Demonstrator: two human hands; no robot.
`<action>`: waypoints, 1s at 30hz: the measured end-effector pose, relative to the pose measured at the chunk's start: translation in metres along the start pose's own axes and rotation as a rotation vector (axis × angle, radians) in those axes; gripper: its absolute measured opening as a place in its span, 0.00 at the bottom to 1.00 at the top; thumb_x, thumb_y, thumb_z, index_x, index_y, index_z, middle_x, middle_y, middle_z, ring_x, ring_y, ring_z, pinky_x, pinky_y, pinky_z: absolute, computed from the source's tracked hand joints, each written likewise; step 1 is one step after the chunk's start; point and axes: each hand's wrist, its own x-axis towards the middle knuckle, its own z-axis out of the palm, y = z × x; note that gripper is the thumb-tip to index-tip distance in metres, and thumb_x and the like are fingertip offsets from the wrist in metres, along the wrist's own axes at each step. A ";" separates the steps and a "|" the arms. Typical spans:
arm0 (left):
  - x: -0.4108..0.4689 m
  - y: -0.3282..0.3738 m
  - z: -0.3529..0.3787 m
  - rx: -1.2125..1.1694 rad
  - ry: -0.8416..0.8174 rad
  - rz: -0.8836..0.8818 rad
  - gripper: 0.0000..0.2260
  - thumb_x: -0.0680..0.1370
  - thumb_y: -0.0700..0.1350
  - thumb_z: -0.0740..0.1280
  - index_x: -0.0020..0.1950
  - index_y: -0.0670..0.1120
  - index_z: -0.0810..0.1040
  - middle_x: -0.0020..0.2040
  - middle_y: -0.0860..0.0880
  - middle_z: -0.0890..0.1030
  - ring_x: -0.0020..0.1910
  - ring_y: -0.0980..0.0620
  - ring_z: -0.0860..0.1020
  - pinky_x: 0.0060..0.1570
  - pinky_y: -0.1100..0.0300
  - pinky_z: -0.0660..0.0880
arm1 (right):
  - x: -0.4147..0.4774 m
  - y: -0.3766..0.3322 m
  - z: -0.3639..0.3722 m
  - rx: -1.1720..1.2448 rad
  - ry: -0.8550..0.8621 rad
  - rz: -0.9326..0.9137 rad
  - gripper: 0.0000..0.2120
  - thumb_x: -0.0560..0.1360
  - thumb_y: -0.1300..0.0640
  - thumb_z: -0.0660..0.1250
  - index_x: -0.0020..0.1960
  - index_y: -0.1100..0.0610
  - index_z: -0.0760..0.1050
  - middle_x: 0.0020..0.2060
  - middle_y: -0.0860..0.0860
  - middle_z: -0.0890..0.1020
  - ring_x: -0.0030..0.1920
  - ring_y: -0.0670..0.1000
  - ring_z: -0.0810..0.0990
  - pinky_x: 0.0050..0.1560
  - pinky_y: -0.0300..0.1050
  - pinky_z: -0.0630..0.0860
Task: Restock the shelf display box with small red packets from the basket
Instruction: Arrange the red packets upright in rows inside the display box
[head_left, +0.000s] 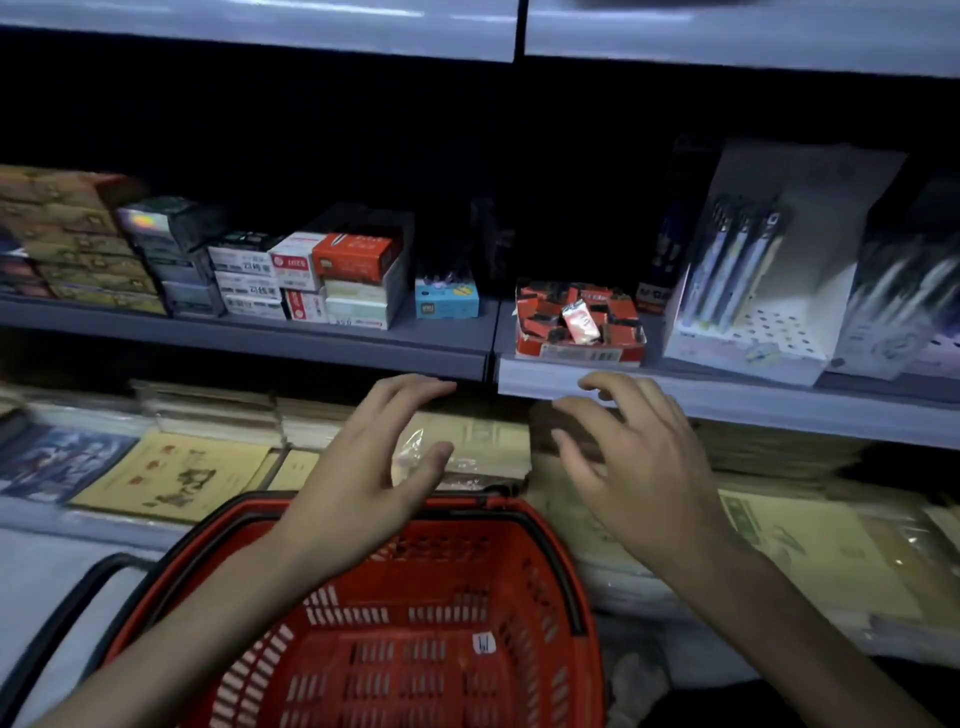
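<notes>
A red display box (579, 354) sits on the grey shelf (363, 343), heaped with several small red packets (618, 312) and one pale pink packet (581, 322) on top. Below it stands a red plastic basket (415, 623); the part of its floor I can see holds only a small white tag. My left hand (374, 467) hovers over the basket's far rim, fingers spread and holding nothing. My right hand (639, 457) hangs just below the shelf edge under the box, fingers loosely spread, also without a packet.
Stacked boxes (291, 275) and a small blue box (447, 299) stand left of the display box. A white pen display (753, 291) stands to its right. Paper booklets (176, 478) in plastic sleeves lie on the lower shelf behind the basket.
</notes>
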 end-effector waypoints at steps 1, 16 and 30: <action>-0.012 -0.008 -0.002 0.074 -0.022 -0.014 0.22 0.82 0.57 0.63 0.76 0.57 0.70 0.72 0.59 0.69 0.72 0.60 0.70 0.67 0.59 0.71 | -0.012 -0.005 0.001 0.026 -0.015 -0.009 0.14 0.76 0.52 0.72 0.60 0.54 0.83 0.59 0.52 0.80 0.59 0.56 0.78 0.58 0.54 0.76; -0.186 -0.133 0.011 0.835 -0.421 -0.409 0.33 0.73 0.56 0.73 0.77 0.52 0.70 0.71 0.40 0.75 0.68 0.34 0.74 0.66 0.32 0.69 | -0.178 -0.039 0.098 0.024 -0.523 -0.069 0.24 0.74 0.40 0.61 0.59 0.53 0.84 0.66 0.58 0.79 0.70 0.58 0.69 0.72 0.57 0.67; -0.201 -0.177 -0.009 0.884 -0.389 -0.913 0.28 0.79 0.57 0.64 0.78 0.52 0.68 0.75 0.38 0.67 0.77 0.36 0.62 0.75 0.32 0.56 | -0.160 -0.126 0.134 0.044 -0.560 -0.011 0.20 0.78 0.41 0.58 0.46 0.50 0.86 0.43 0.46 0.85 0.53 0.52 0.79 0.78 0.56 0.58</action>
